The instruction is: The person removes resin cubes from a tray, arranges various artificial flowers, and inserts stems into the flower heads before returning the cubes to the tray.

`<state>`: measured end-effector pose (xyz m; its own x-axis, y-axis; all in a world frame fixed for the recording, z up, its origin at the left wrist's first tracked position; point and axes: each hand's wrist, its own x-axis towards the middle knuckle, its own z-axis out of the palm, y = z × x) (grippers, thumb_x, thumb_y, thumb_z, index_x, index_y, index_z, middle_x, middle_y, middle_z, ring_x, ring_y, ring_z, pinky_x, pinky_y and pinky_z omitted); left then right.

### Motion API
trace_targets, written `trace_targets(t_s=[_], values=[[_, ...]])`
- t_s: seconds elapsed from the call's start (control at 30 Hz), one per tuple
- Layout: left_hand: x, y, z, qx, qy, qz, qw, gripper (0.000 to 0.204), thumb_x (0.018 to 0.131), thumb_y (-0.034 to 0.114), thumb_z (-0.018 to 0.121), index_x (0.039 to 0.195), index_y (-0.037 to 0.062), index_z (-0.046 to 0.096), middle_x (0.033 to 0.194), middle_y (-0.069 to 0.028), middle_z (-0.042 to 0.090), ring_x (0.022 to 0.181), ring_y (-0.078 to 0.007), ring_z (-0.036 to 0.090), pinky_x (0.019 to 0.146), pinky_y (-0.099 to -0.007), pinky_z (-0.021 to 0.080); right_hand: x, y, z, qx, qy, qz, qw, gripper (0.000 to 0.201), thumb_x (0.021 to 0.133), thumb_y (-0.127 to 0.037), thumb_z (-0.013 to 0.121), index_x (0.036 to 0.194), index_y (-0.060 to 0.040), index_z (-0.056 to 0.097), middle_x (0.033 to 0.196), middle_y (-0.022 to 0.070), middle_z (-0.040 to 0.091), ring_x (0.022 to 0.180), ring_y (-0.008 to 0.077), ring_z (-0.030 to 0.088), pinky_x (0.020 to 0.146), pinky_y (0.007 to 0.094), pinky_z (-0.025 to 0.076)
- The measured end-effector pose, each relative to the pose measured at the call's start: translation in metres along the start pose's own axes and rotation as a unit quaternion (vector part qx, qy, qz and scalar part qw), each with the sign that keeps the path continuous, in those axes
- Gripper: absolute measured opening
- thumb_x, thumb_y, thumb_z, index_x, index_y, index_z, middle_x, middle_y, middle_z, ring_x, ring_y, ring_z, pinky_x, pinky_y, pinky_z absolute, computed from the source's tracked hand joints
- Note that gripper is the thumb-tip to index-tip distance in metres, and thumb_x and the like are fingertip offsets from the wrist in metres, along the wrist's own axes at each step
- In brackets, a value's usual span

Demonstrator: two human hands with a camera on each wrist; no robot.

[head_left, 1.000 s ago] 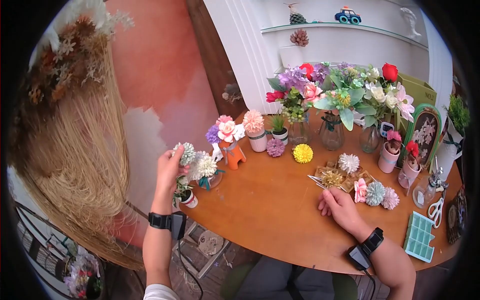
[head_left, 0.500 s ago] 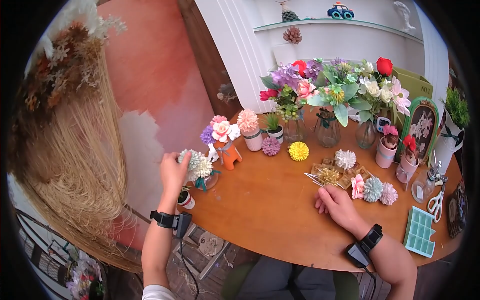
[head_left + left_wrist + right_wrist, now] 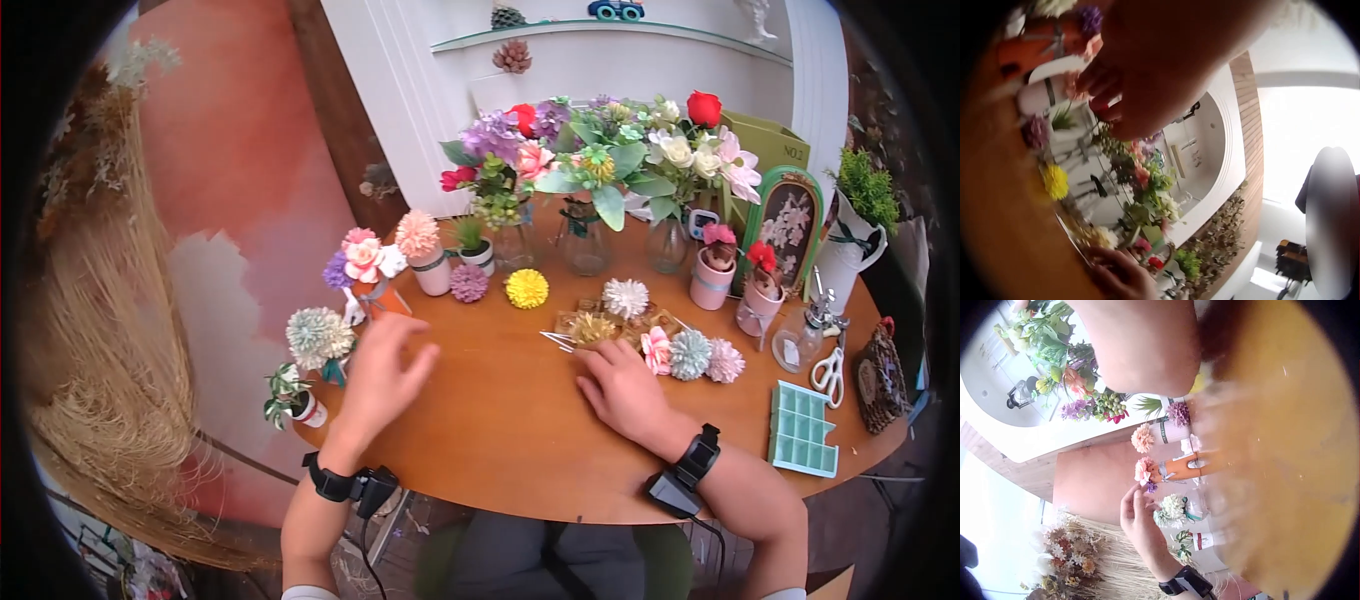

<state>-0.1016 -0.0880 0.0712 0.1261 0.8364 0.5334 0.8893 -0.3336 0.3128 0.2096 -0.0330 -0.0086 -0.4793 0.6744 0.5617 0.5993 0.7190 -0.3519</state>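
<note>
With fingers spread and nothing in them, my left hand (image 3: 385,375) is over the table's left part, just right of the pale green and cream pompom flowers (image 3: 320,337). The orange vase (image 3: 388,303), holding pink, white and purple flowers (image 3: 363,259), is partly hidden behind that hand. My right hand (image 3: 628,395) lies low over the wood, fingertips beside the gold pompom (image 3: 592,328) and thin white sticks (image 3: 557,341); its fingers look loosely bent. In the right wrist view my left hand (image 3: 1143,534) appears close to the orange vase (image 3: 1179,469).
Along the back stand glass vases of mixed flowers (image 3: 585,245) and pink pots (image 3: 712,283). A yellow pompom (image 3: 527,289) lies mid-table. To the right are white scissors (image 3: 828,376) and a mint compartment tray (image 3: 803,430); a small potted plant (image 3: 312,412) stands at the left edge.
My left hand has come away from the pale pompom flowers and moved right, fingers spread. My right hand's fingers reach a little further forward. The head view has turned right.
</note>
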Motion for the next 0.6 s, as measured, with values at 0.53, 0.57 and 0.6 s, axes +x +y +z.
trace_targets(t_s=[0.53, 0.57, 0.6], values=[[0.071, -0.080, 0.151, -0.046, -0.006, -0.010, 0.999, 0.035, 0.086, 0.022, 0.073, 0.110, -0.0021, 0.068, 0.141, -0.0199, 0.047, 0.131, -0.0364, 0.048, 0.110, -0.0390, 0.039, -0.002, 0.008, -0.003, -0.125, -0.035, -0.058, 0.990, 0.013, 0.078, -0.006, 0.058, 0.090, -0.0023, 0.061, 0.089, 0.0110, 0.056, 0.088, 0.0276, 0.056, 0.080, 0.0361, 0.046], [0.072, -0.076, 0.144, -0.110, -0.019, -0.043, 0.993, 0.031, 0.086, 0.020, 0.072, 0.107, -0.0021, 0.068, 0.136, -0.0191, 0.050, 0.126, -0.0355, 0.052, 0.106, -0.0387, 0.042, -0.002, 0.007, -0.003, -0.149, -0.033, -0.045, 0.987, 0.013, 0.078, -0.006, 0.058, 0.090, -0.0024, 0.060, 0.088, 0.0115, 0.055, 0.087, 0.0276, 0.056, 0.079, 0.0362, 0.046], [0.074, -0.076, 0.140, -0.171, -0.030, -0.076, 0.982, 0.027, 0.086, 0.018, 0.071, 0.104, -0.0021, 0.068, 0.131, -0.0183, 0.053, 0.120, -0.0346, 0.056, 0.103, -0.0383, 0.045, -0.002, 0.007, -0.004, -0.153, -0.038, -0.040, 0.987, 0.013, 0.078, -0.006, 0.058, 0.090, -0.0024, 0.060, 0.088, 0.0115, 0.055, 0.087, 0.0276, 0.056, 0.079, 0.0362, 0.046]])
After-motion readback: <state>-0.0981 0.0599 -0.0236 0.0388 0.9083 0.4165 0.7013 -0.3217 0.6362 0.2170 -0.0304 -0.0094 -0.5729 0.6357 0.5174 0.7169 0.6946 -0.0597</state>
